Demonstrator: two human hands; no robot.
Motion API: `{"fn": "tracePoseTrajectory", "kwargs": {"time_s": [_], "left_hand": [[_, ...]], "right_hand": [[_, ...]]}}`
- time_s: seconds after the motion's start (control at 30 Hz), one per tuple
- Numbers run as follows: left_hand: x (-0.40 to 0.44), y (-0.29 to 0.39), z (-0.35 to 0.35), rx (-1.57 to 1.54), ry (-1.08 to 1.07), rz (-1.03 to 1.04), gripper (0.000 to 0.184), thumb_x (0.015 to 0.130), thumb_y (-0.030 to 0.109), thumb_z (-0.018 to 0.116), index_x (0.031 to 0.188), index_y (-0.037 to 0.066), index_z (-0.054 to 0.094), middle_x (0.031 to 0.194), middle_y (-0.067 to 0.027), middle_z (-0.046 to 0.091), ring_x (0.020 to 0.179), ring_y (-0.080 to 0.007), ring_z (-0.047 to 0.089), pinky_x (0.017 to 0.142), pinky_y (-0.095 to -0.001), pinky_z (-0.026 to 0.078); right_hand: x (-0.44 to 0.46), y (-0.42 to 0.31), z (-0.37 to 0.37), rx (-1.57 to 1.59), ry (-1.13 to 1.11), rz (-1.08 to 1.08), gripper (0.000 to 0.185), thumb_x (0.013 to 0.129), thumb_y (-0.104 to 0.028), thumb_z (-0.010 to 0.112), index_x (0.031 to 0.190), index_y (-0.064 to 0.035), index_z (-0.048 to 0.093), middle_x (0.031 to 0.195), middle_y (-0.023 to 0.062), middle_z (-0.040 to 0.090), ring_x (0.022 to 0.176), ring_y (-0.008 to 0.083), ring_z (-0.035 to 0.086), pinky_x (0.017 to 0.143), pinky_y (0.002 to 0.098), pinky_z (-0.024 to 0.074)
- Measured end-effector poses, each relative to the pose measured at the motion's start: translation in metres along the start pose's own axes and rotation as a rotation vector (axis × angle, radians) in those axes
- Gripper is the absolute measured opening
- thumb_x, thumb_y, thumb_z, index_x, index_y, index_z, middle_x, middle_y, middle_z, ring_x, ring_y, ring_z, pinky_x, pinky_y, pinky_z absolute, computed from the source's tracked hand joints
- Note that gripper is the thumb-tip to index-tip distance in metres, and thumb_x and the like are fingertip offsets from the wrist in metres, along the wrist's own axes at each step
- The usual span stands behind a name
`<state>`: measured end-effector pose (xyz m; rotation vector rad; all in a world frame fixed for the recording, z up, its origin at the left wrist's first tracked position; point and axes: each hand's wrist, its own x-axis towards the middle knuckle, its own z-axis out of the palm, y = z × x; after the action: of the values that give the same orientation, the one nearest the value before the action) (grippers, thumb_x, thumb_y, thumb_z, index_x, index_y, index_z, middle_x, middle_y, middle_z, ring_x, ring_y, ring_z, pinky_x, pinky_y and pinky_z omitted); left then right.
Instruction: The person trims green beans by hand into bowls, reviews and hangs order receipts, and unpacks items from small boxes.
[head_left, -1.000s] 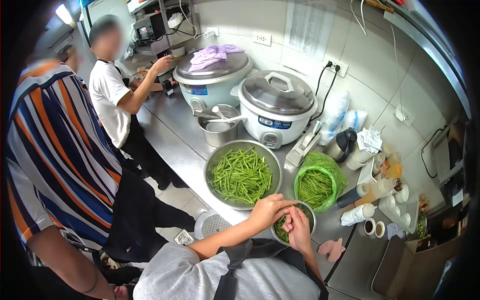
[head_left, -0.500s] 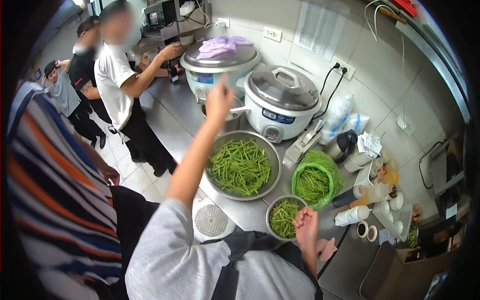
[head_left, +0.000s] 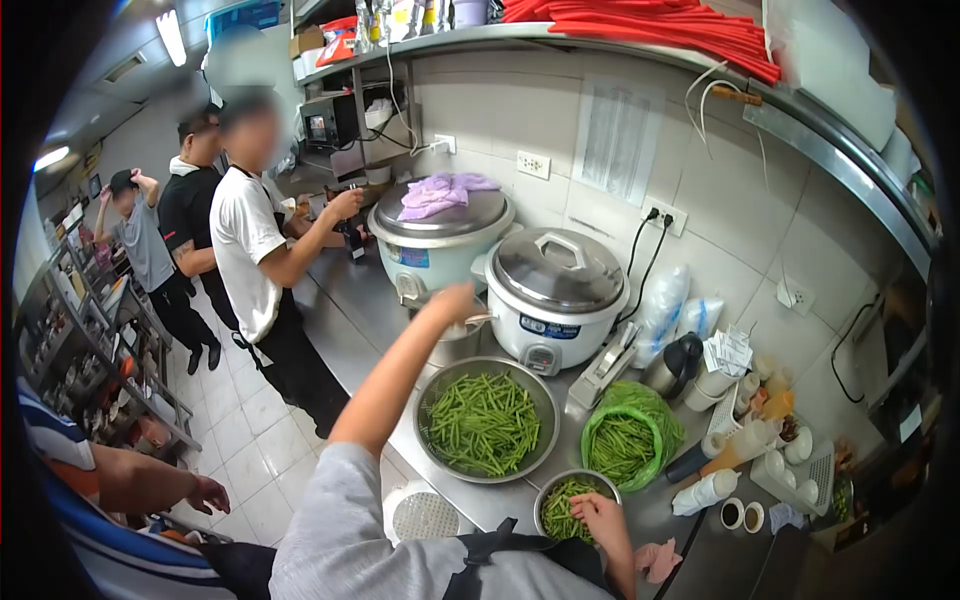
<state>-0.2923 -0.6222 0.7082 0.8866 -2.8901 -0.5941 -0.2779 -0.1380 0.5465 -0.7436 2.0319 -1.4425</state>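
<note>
While the right hand (head_left: 600,519) sits over the small round metal bowl (head_left: 539,507), its loosely curled fingers are at the thin, cut green beans (head_left: 561,503) inside; can't tell if they grip one. Left hand (head_left: 455,303) is out over the smooth cylindrical metal pot (head_left: 455,349), fingers bunched and blurred; can't tell whether they hold anything. Between the hands, the wide steel bowl (head_left: 552,432) holds a bigger loose heap of beans, on the shiny metal desk (head_left: 372,340). Crinkly green plastic bag (head_left: 657,407), open-mouthed, full of more beans, stands just beside the small bowl. White cooker (head_left: 515,335), rounded, glossy lid (head_left: 510,268), stands behind the wide bowl.
</note>
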Motion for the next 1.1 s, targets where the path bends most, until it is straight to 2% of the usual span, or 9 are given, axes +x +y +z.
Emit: {"fn": "tracePoseTrajectory", "kwargs": {"time_s": [0.03,0.17,0.27,0.37,0.5,0.67,0.77,0.9,1.1], "left_hand": [[-0.012,0.023,-0.045,0.062,0.080,-0.020,0.073,0.081,0.046,0.064,0.129,-0.004,0.041,0.074,-0.0144,0.069,0.072,-0.0261,0.069,0.071,-0.0390,0.054],[0.051,0.019,-0.158,-0.521,0.316,0.028,0.034,0.092,0.016,0.044,0.075,-0.003,0.068,0.073,-0.0146,0.070,0.053,-0.0225,0.066,0.048,-0.0355,0.053],[0.066,0.031,-0.213,-0.377,0.402,-0.141,0.050,0.084,0.004,0.050,0.133,-0.001,0.046,0.079,-0.0116,0.072,0.059,-0.0199,0.068,0.054,-0.0352,0.055],[0.138,-0.003,-0.250,0.223,0.971,0.311,0.076,0.079,-0.001,0.046,0.149,0.013,0.021,0.076,-0.0153,0.069,0.052,-0.0197,0.062,0.043,-0.0339,0.049],[0.172,-0.006,-0.294,0.691,-0.119,-0.195,0.050,0.080,0.011,0.056,0.130,0.017,0.055,0.108,-0.0157,0.066,0.098,-0.0291,0.064,0.081,-0.0411,0.051],[0.172,-0.093,-0.218,0.072,0.209,-0.586,0.029,0.088,0.024,0.054,0.113,0.016,0.066,0.116,-0.0107,0.065,0.106,-0.0258,0.063,0.090,-0.0401,0.049],[0.221,-0.169,-0.171,0.333,0.419,-0.067,0.046,0.087,0.023,0.053,0.130,0.006,0.050,0.119,-0.0192,0.061,0.104,-0.0348,0.062,0.086,-0.0440,0.049],[0.069,0.022,-0.147,0.018,0.351,0.207,0.054,0.086,0.023,0.058,0.136,0.008,0.043,0.110,-0.0186,0.063,0.093,-0.0305,0.063,0.080,-0.0420,0.049],[-0.075,0.138,0.041,-0.176,-0.568,0.751,0.055,0.087,0.017,0.059,0.139,0.009,0.043,0.085,-0.0119,0.069,0.068,-0.0194,0.065,0.066,-0.0328,0.052]], "right_hand": [[0.001,0.002,-0.003,-0.181,0.021,-0.054,0.021,0.088,-0.009,0.057,0.103,-0.0008,0.069,0.082,0.0086,0.071,0.070,0.0117,0.066,0.064,0.0240,0.0499],[-0.003,-0.011,0.002,-0.245,0.110,-0.088,0.017,0.080,-0.018,0.071,0.089,-0.0036,0.074,0.069,0.0063,0.070,0.067,0.0106,0.066,0.062,0.0261,0.0497],[-0.004,-0.028,0.001,-0.348,0.129,0.152,0.019,0.080,-0.021,0.071,0.085,-0.0029,0.073,0.068,0.0086,0.069,0.064,0.0146,0.067,0.061,0.0284,0.0501],[-0.004,-0.048,0.000,-0.421,0.226,0.289,0.024,0.078,-0.023,0.075,0.084,-0.0004,0.072,0.067,0.0066,0.068,0.059,0.0103,0.062,0.056,0.0284,0.0488],[0.005,-0.018,-0.004,-0.108,0.422,-0.058,0.015,0.079,-0.010,0.071,0.089,0.0009,0.071,0.070,0.0078,0.068,0.062,0.0096,0.063,0.059,0.0242,0.0498],[0.003,-0.007,-0.019,-0.066,0.409,-0.031,0.020,0.086,-0.013,0.064,0.100,0.0015,0.067,0.070,0.0081,0.067,0.062,0.0111,0.063,0.058,0.0238,0.0489],[0.009,-0.005,-0.034,-0.132,0.386,0.052,0.025,0.088,-0.018,0.063,0.102,0.0019,0.065,0.069,0.0073,0.066,0.062,0.0122,0.062,0.059,0.0260,0.0484],[0.043,-0.004,-0.050,-0.431,0.516,-0.210,0.025,0.088,-0.018,0.062,0.105,0.0002,0.064,0.082,0.0108,0.067,0.071,0.0188,0.064,0.064,0.0318,0.0490],[0.108,0.011,-0.075,-0.913,0.562,-0.302,0.043,0.079,-0.010,0.067,0.121,-0.0091,0.057,0.114,0.0123,0.059,0.104,0.0323,0.056,0.091,0.0429,0.0429]]}}
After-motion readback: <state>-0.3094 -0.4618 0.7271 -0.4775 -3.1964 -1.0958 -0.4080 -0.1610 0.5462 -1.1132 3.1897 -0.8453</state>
